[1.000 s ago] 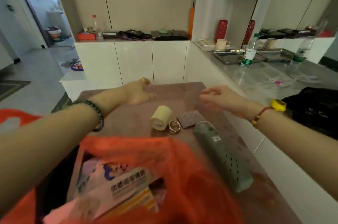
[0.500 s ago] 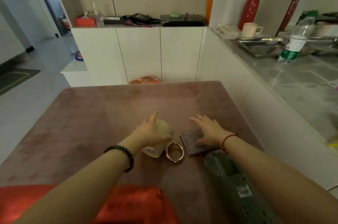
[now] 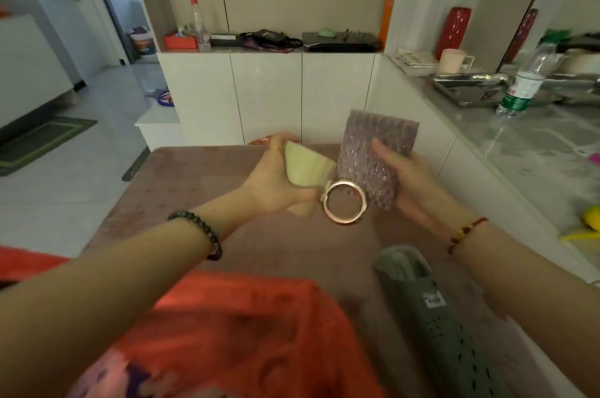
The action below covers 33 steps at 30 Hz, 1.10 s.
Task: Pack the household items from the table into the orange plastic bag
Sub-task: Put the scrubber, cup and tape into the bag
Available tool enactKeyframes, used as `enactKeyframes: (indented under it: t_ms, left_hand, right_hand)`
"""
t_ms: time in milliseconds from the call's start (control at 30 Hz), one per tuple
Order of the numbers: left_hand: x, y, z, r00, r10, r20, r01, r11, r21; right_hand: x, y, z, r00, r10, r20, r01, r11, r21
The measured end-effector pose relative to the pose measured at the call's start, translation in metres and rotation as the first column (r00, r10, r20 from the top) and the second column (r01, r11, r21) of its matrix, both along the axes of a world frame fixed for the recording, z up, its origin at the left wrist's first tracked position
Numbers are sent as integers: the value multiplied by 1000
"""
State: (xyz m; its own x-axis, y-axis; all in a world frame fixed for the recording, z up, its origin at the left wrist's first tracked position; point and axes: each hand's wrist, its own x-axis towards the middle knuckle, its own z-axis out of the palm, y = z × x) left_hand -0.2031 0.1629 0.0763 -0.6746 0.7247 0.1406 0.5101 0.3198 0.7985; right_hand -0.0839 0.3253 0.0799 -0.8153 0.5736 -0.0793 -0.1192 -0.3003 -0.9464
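My left hand [image 3: 274,185] holds a pale yellow tape roll [image 3: 306,168] above the brown table [image 3: 181,199]. A metal ring [image 3: 344,201] hangs at the roll's lower right, by my left fingers; whether they hold it too I cannot tell. My right hand [image 3: 410,185] grips a glittery purple-grey scouring pad [image 3: 367,151], lifted upright. The orange plastic bag [image 3: 246,332] lies at the near edge below my forearms. A grey perforated holder [image 3: 438,316] rests on the table at the lower right.
A grey counter [image 3: 526,151] on the right carries a water bottle [image 3: 526,79], metal trays, a pink cup and a yellow object. White cabinets stand behind the table, with a bottle, boxes and dark items on top. Tiled floor lies left.
Both hands have lifted off the table: the left with the tape roll and the ring beside it, the right with the scouring pad. Before, these items lay on the table.
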Motion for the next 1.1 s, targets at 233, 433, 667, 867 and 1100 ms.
enactKeyframes:
  t_ms: [233, 433, 667, 867, 1100]
  left_hand:
    - [66, -126, 100, 993, -67, -96, 88, 969, 231]
    - [110, -251, 103, 949, -87, 304, 0, 962, 274]
    - [121, -313, 54, 964, -48, 261, 85, 988, -130]
    - [133, -306, 52, 979, -168, 111, 195, 932, -305]
    - [167, -285, 30, 890, -409, -200, 239, 794, -559]
  right_hand:
    - [78, -110, 124, 938, 181, -297, -219, 971, -97]
    - [114, -216, 154, 887, 229, -400, -292, 951, -103]
    - [97, -285, 88, 997, 61, 49, -60, 998, -19]
    - [109, -276, 41, 925, 15, 380, 1, 999, -40]
    - [141, -263, 16, 919, -166, 358, -15, 892, 453]
